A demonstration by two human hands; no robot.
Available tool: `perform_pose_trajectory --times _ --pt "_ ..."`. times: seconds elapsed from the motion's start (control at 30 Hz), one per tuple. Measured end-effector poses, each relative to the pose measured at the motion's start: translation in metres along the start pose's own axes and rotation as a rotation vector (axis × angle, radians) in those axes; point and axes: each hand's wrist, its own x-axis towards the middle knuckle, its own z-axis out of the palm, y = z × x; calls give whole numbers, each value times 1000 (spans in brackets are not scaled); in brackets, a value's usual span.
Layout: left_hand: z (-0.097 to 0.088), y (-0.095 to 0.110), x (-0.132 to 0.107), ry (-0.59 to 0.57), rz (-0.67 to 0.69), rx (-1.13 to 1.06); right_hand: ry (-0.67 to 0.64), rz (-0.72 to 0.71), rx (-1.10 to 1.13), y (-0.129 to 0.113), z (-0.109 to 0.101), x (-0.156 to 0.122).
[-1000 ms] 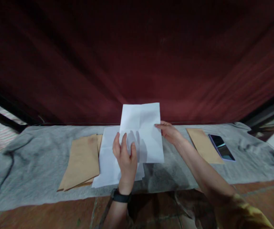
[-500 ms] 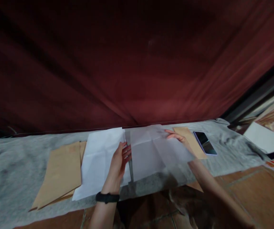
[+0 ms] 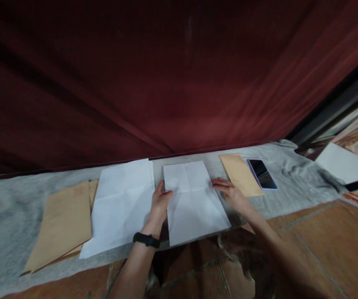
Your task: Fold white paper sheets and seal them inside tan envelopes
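A creased white sheet of paper [image 3: 193, 203] lies flat on a grey cloth [image 3: 7, 207] spread over the floor. My left hand [image 3: 160, 203], with a black band on its wrist, rests on the sheet's left edge, fingers laid on the paper. My right hand [image 3: 231, 194] lies flat against the sheet's right edge, fingers stretched out. To the left of my left hand lies a stack of white sheets [image 3: 119, 205].
Brown envelopes [image 3: 62, 224] lie at the left of the white stack. One more brown envelope [image 3: 239, 174] and a dark phone [image 3: 261, 173] lie to the right. A dark red curtain [image 3: 166, 74] hangs behind. Terracotta floor tiles [image 3: 322, 245] run in front.
The sheet, held up in both hands a second ago, has come down flat on the cloth to the right of the stack. My view has swung right.
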Motion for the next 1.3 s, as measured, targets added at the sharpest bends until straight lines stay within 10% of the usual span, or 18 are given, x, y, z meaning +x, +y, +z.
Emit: perform_pose_trajectory --times 0.23,0.47,0.63,1.3 --pt "14 -2 5 40 48 196 21 -31 57 -27 34 7" --pt "14 4 -9 194 502 746 -145 -155 -328 -45 90 -6" --pt "40 -14 -31 -93 835 1077 -171 -232 -509 -37 90 -6" --pt "29 -39 -53 62 754 1365 -81 -124 -727 7 51 -7"
